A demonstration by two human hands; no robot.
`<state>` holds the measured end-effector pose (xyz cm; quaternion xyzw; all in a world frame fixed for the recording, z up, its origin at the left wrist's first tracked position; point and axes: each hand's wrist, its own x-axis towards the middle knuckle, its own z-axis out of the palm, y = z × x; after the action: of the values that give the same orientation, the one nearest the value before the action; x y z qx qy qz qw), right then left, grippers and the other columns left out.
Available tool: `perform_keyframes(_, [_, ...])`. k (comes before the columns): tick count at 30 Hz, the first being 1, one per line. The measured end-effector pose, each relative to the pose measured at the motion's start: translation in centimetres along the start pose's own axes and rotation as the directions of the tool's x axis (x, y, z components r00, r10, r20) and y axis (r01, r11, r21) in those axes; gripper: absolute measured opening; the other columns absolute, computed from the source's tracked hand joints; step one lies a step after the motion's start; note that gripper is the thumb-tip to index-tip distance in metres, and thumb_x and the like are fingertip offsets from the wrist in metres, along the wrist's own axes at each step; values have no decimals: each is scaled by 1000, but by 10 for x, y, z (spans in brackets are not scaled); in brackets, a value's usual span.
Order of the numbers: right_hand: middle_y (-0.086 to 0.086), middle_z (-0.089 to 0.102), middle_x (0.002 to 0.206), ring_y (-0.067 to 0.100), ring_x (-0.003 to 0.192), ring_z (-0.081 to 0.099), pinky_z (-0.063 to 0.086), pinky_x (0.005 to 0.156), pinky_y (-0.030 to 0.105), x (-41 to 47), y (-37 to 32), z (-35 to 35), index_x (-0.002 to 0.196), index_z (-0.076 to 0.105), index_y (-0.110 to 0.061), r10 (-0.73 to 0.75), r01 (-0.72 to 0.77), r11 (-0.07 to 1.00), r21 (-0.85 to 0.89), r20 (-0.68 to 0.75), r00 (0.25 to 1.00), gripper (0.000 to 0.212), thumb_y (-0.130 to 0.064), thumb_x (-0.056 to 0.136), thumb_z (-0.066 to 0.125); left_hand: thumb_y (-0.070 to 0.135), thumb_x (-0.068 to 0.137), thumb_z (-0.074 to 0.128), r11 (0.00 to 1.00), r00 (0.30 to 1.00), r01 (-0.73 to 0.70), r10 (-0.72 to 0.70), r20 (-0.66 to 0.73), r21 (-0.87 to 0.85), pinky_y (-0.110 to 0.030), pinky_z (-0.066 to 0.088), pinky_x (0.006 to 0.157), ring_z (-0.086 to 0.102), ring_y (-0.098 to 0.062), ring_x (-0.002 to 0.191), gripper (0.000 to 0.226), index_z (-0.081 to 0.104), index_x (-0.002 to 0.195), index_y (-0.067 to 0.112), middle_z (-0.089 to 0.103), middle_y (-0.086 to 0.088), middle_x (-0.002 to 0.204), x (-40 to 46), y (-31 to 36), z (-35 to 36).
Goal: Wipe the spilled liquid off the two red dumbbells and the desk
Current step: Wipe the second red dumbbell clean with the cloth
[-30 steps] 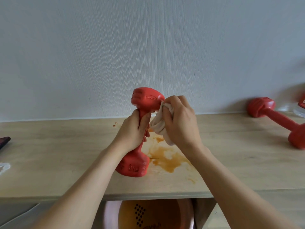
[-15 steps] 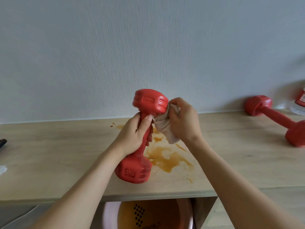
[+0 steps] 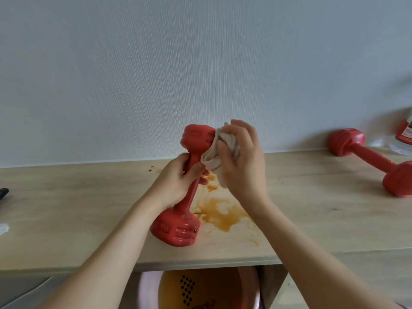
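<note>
A red dumbbell (image 3: 178, 226) stands tilted on its lower head near the desk's front edge. My left hand (image 3: 176, 184) grips its handle. My right hand (image 3: 242, 161) holds a crumpled beige cloth (image 3: 219, 157) against the right side of the dumbbell's upper head. An orange-brown spill (image 3: 220, 211) spreads over the light wooden desk (image 3: 78, 210) just right of the dumbbell, with small drops (image 3: 152, 168) near the wall. The second red dumbbell (image 3: 374, 161) lies on the desk at the far right.
A bottle with a red label (image 3: 404, 132) stands by the wall at the far right. A dark object (image 3: 3, 192) and a white scrap (image 3: 3, 228) lie at the left edge. Below the desk sits a pink basin (image 3: 249, 291) holding an orange strainer (image 3: 200, 291).
My right hand has moved the cloth up from under the upper head to its right side. The dumbbell stays tilted in my left hand.
</note>
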<state>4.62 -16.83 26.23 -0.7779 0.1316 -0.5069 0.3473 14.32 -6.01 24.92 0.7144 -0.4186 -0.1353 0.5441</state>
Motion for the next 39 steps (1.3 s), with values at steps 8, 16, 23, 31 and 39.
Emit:
perform_keyframes(8, [8,65,100,19,92,61,49,85,36,19,20,-9,103,63,-12,248,-262,955,143,108,963,24,-17,100,39,20,93,50,997,994,-81,80,73,15,-27,55,64,63,-8,66,5,53,97,21,62,0,81,0,6,5])
perform_keyframes(16, [1,62,115,15,103,58,43,88,22,17,-6,-20,118,53,-9,-51,52,998,-21,13,999,30,-26,93,49,24,87,59,980,984,-173,176,-27,100,-8,44,70,57,4,80,28,48,112,25,63,1,97,10,6,-1])
perform_keyframes(23, [7,37,134,7,109,49,37,93,8,11,-4,-28,121,58,-12,-48,52,998,-32,101,994,36,-32,90,57,21,78,65,959,972,-150,188,-144,240,-12,30,40,47,-2,36,34,46,50,17,51,12,35,11,10,6])
perform_keyframes(31, [8,60,114,11,103,59,44,91,23,36,17,-50,109,66,-8,161,-227,966,125,395,904,27,-23,98,46,62,55,49,916,987,-158,161,25,368,-23,30,48,38,-5,42,45,45,50,18,43,7,38,7,8,17])
perform_keyframes(39, [-1,45,127,-14,115,43,33,96,5,17,8,-54,113,65,-15,-62,30,993,114,285,957,29,-24,92,47,62,51,54,943,992,-119,123,7,312,-31,41,55,45,-2,49,46,59,58,16,59,4,49,8,7,13])
